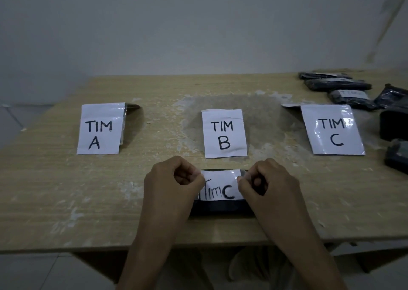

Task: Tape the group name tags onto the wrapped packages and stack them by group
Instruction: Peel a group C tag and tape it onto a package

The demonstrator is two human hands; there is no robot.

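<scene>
On the near middle of the wooden table (55,179) lies a black wrapped package (220,209), flat, with its long side running left to right. A white name tag (220,187) with "Tim C" written by hand lies on top of it and covers its far part. The top of this tag shines, as if under clear film.

The left hand (174,179) is at the left edge of the name tag with its fingers curled, and it pinches this edge at the far left corner. The right hand (268,182) is at the right edge, also with curled fingers, and its thumb and fingers close on that edge. Both forearms come from the near side of the table.

Farther on the table three white signs lie in one row, well apart. The TIM A sign (100,130) is on the left, with something dark showing at its far right corner. The TIM B sign (224,133) is in the middle, just beyond the package. The TIM C sign (332,130) is on the right.

At the far right corner is a group of black packages (337,84), some with pale tags on them; I cannot read what is written there. More dark things (394,124) lie at the right edge, partly out of view.
</scene>
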